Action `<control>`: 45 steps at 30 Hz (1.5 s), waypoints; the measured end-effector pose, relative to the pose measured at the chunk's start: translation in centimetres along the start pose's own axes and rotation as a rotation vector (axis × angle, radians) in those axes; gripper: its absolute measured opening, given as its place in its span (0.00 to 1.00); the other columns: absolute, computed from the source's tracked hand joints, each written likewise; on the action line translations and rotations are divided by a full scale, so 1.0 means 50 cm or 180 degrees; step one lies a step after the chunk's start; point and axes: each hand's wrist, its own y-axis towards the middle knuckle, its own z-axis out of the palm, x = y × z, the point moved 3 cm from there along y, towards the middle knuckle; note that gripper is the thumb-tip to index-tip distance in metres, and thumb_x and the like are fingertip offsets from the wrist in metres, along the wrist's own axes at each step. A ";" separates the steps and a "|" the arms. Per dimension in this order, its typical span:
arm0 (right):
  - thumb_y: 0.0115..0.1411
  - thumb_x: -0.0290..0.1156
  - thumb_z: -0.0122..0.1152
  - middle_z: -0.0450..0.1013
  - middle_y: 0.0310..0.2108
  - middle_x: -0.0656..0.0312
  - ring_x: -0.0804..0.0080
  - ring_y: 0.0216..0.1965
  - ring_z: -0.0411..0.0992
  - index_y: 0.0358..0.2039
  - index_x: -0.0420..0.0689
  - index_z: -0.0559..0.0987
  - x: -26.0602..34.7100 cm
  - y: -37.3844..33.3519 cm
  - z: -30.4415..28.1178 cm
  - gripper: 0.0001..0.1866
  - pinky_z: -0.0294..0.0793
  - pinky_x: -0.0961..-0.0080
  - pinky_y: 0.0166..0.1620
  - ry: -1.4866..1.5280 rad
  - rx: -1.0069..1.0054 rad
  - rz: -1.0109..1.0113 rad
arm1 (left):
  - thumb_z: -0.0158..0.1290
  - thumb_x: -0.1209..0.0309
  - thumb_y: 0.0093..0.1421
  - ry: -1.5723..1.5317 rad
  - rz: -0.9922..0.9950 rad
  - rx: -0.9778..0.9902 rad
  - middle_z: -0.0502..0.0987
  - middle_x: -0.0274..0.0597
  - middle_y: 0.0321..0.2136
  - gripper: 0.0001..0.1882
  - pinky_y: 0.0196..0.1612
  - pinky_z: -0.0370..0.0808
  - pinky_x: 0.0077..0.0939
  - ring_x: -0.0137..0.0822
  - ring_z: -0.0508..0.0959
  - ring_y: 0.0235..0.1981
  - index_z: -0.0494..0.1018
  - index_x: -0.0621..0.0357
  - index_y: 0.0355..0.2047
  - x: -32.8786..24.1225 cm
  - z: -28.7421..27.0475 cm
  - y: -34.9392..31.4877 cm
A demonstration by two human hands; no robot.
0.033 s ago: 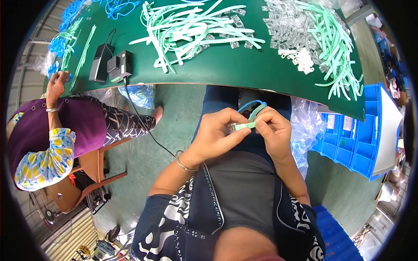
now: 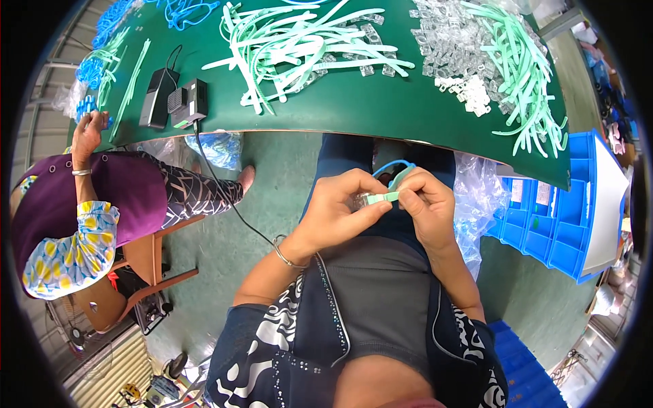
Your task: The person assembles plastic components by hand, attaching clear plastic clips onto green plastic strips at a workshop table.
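Two bare hands were doing fiddly stuff around the middle of the frame, just below the table edge and over the wearer's lap. The left hand [image 2: 343,207] had thumb and index finger pinched on a little clear plastic piece [image 2: 360,200], mostly tucked behind the fingers, so I couldn't make out its exact shape. The right hand [image 2: 428,200] was curled in with its fingertips clamped on a mint-green strap [image 2: 390,196], which lay between the two hands, its left end up against the clear bit. A thin blue cord [image 2: 393,162] arched just above the fingers. On the green table [image 2: 272,122], a messy heap of mint-green straps [image 2: 286,61] sprawled across the top centre, with clear plastic parts [image 2: 445,44], small white fittings [image 2: 473,95] and another bunch of straps [image 2: 513,68] toward the upper right. Over at upper left sat a black boxy device [image 2: 192,102] with a cable, right beside a dark slab-shaped unit [image 2: 157,100], plus some blue cords [image 2: 187,13] near the top edge. At far left a co-worker's hand [image 2: 87,136] was at the table edge, touching something blue, grip too small to read. A blue compartmented crate [image 2: 554,221] stood at the right.
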 end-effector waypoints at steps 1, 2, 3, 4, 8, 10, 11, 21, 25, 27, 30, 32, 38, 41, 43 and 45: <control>0.56 0.21 0.56 0.67 0.27 0.65 0.82 0.25 0.63 0.26 0.37 0.73 0.002 0.001 0.003 0.03 0.63 0.85 0.30 0.0102 0.0084 0.0090 | 0.58 0.75 0.52 -0.0379 0.0016 0.0043 0.77 0.37 0.27 0.09 0.27 0.68 0.15 0.22 0.73 0.26 0.74 0.63 0.33 0.004 0.000 0.000; 0.56 0.21 0.56 0.67 0.28 0.65 0.82 0.26 0.63 0.26 0.37 0.73 0.002 0.001 0.005 0.03 0.63 0.85 0.30 0.0204 0.0168 0.0180 | 0.58 0.75 0.52 -0.0381 0.0015 0.0041 0.77 0.37 0.27 0.09 0.27 0.68 0.15 0.22 0.73 0.26 0.74 0.63 0.33 0.005 0.000 0.000; 0.56 0.21 0.56 0.67 0.28 0.65 0.82 0.26 0.63 0.26 0.37 0.73 0.002 0.001 0.003 0.03 0.63 0.85 0.30 0.0203 0.0165 0.0182 | 0.56 0.74 0.54 -0.0937 -0.0317 0.0037 0.76 0.36 0.27 0.08 0.28 0.68 0.15 0.21 0.72 0.26 0.73 0.64 0.34 0.005 0.001 0.002; 0.56 0.21 0.57 0.67 0.28 0.64 0.82 0.27 0.64 0.27 0.37 0.73 0.000 0.000 -0.002 0.03 0.63 0.85 0.31 0.0244 0.0141 0.0331 | 0.54 0.73 0.57 -0.1493 -0.0650 0.0032 0.76 0.36 0.27 0.08 0.29 0.67 0.14 0.21 0.71 0.27 0.72 0.64 0.34 0.008 0.002 0.004; 0.51 0.23 0.62 0.68 0.28 0.61 0.76 0.27 0.67 0.29 0.39 0.74 0.007 0.008 -0.015 0.06 0.65 0.83 0.33 -0.1082 0.0037 -0.0275 | 0.48 0.67 0.61 -0.1046 -0.1028 0.0695 0.72 0.33 0.25 0.11 0.32 0.67 0.17 0.21 0.68 0.28 0.70 0.65 0.34 0.038 -0.017 -0.003; 0.48 0.24 0.64 0.69 0.27 0.61 0.72 0.27 0.67 0.29 0.40 0.75 0.050 0.032 0.015 0.08 0.66 0.80 0.32 -0.1845 -0.0015 -0.0920 | 0.48 0.67 0.61 -0.1137 -0.1040 0.0644 0.71 0.32 0.25 0.11 0.32 0.67 0.17 0.21 0.68 0.27 0.70 0.65 0.33 0.034 -0.019 -0.002; 0.45 0.24 0.66 0.70 0.27 0.60 0.69 0.26 0.68 0.30 0.41 0.76 0.069 0.037 0.030 0.10 0.66 0.77 0.31 -0.2594 -0.0066 -0.1586 | 0.48 0.67 0.61 -0.1217 -0.1044 0.0589 0.71 0.32 0.25 0.11 0.32 0.67 0.16 0.21 0.67 0.27 0.70 0.65 0.33 0.030 -0.021 -0.003; 0.45 0.22 0.66 0.72 0.28 0.58 0.70 0.28 0.72 0.32 0.39 0.77 0.042 0.037 0.022 0.12 0.71 0.79 0.30 -0.1583 0.0509 -0.0531 | 0.49 0.66 0.61 -0.2175 -0.1167 0.0524 0.73 0.34 0.24 0.11 0.28 0.64 0.13 0.21 0.68 0.25 0.71 0.62 0.35 0.044 -0.018 -0.012; 0.46 0.24 0.65 0.73 0.28 0.58 0.69 0.30 0.72 0.30 0.38 0.77 0.034 0.069 0.022 0.10 0.70 0.78 0.33 -0.1356 0.0921 -0.0234 | 0.46 0.56 0.61 -0.2762 -0.1394 0.0934 0.75 0.41 0.26 0.21 0.29 0.67 0.15 0.25 0.71 0.24 0.71 0.67 0.38 0.070 -0.022 -0.018; 0.49 0.24 0.62 0.73 0.27 0.58 0.66 0.30 0.72 0.30 0.38 0.77 0.043 0.103 0.020 0.07 0.70 0.74 0.35 -0.1402 0.1451 -0.0378 | 0.47 0.57 0.60 -0.3069 -0.1240 0.1000 0.75 0.47 0.27 0.23 0.28 0.68 0.19 0.30 0.72 0.25 0.70 0.70 0.38 0.060 -0.031 -0.027; 0.50 0.24 0.59 0.73 0.28 0.57 0.65 0.30 0.72 0.30 0.39 0.77 0.077 0.180 0.014 0.05 0.70 0.74 0.35 -0.2528 0.0771 -0.1401 | 0.44 0.60 0.59 -0.3754 -0.0664 0.1411 0.73 0.61 0.28 0.24 0.32 0.73 0.36 0.49 0.75 0.28 0.68 0.77 0.39 0.065 -0.059 -0.071; 0.51 0.24 0.59 0.73 0.29 0.57 0.64 0.30 0.72 0.31 0.39 0.77 0.075 0.247 -0.001 0.06 0.70 0.74 0.35 -0.2806 0.0409 -0.1538 | 0.44 0.65 0.60 -0.5085 0.0697 0.2023 0.74 0.59 0.34 0.19 0.36 0.74 0.42 0.50 0.75 0.32 0.69 0.73 0.40 0.017 -0.054 -0.057; 0.52 0.25 0.54 0.67 0.43 0.54 0.52 0.45 0.65 0.45 0.47 0.71 0.012 0.486 -0.019 0.17 0.66 0.62 0.48 -0.3710 0.0166 -0.1900 | 0.42 0.72 0.64 -0.4760 0.3325 0.4074 0.76 0.46 0.40 0.12 0.29 0.72 0.30 0.41 0.76 0.33 0.75 0.55 0.41 -0.220 -0.094 -0.018; 0.54 0.24 0.52 0.65 0.49 0.54 0.53 0.49 0.64 0.51 0.51 0.68 -0.024 0.594 0.003 0.22 0.65 0.63 0.51 -0.4303 0.0331 -0.1592 | 0.43 0.66 0.64 -0.3933 0.3131 0.3751 0.76 0.45 0.37 0.13 0.30 0.72 0.29 0.40 0.76 0.31 0.75 0.58 0.39 -0.221 -0.058 0.022; 0.53 0.23 0.51 0.62 0.53 0.57 0.55 0.53 0.61 0.54 0.55 0.67 -0.076 0.635 0.035 0.26 0.64 0.59 0.52 -0.4555 0.0464 -0.1183 | 0.48 0.68 0.60 -0.3221 0.2584 0.2998 0.76 0.45 0.34 0.11 0.30 0.71 0.29 0.40 0.76 0.30 0.75 0.61 0.38 -0.205 -0.049 0.054; 0.53 0.24 0.51 0.61 0.55 0.59 0.58 0.56 0.58 0.55 0.59 0.66 -0.111 0.656 0.049 0.27 0.61 0.52 0.53 -0.4669 0.0584 -0.0583 | 0.51 0.72 0.58 -0.2376 0.1548 0.2200 0.76 0.45 0.32 0.10 0.31 0.71 0.26 0.36 0.76 0.30 0.74 0.64 0.38 -0.186 -0.046 0.071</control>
